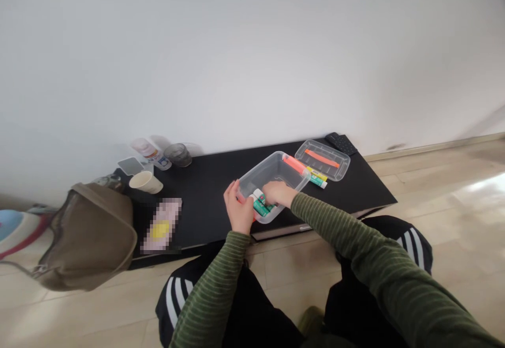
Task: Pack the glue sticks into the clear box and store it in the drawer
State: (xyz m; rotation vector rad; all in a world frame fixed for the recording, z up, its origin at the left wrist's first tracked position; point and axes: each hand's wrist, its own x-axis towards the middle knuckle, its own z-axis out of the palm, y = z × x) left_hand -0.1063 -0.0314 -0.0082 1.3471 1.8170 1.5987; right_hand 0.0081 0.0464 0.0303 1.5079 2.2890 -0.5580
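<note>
A clear plastic box [256,171] with orange end clips stands tilted near the front edge of the black table. My left hand [239,208] grips its left end, thumb over the rim and fingers round the outside. Inside, close to that thumb, lie green-and-white stick-shaped items [260,206], which look like glue sticks. My right hand [278,194] reaches into the box beside them, fingers curled downward and closed; what they hold, if anything, is hidden. Right of the box lie a yellow stick [316,173] and a green one [317,181]. The clear lid [329,171] with an orange strip rests behind them.
On the black table [205,190] stand a paper cup [145,182], a white bottle [152,154] and a dark glass [178,155]. A pink-and-yellow packet [162,226] lies at the front left, by a brown bag [94,237]. A black object [341,143] sits at the back right corner.
</note>
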